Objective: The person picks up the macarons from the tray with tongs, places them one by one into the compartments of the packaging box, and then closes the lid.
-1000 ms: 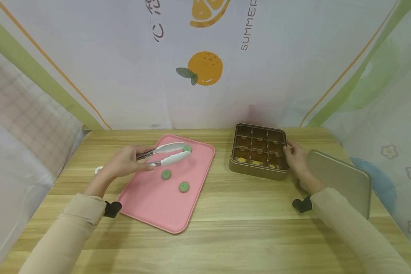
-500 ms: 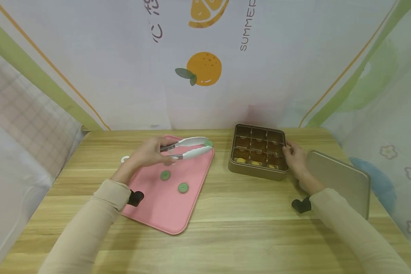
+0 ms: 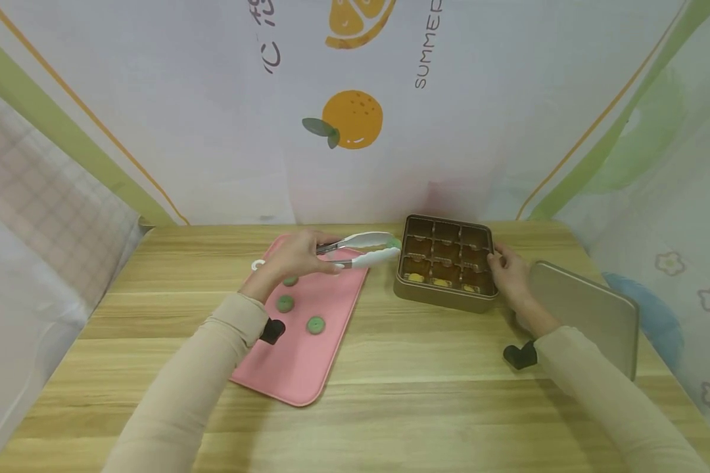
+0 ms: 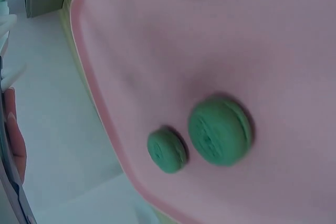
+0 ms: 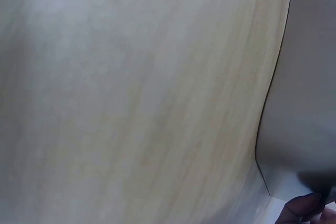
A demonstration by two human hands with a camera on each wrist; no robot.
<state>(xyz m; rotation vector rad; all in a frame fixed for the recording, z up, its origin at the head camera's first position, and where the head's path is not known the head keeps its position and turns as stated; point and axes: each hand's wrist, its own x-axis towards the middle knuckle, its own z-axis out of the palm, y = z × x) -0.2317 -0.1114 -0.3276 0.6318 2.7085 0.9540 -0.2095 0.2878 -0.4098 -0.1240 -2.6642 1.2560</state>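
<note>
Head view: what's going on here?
A person's left hand holds tongs with a green macaron between the tips, near the left side of a compartment box. The right hand grips the box's right side. Three more green macarons lie on the pink tray; a lid lies right of the box.

Behind the wooden table (image 3: 449,407) there is a white cloth (image 3: 213,131). On it are printed an orange (image 3: 356,119) with two leaves (image 3: 317,126) and, above, an orange slice (image 3: 346,25).

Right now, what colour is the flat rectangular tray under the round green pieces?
Plain pink; the flat rectangular tray shows best in the head view.
</note>
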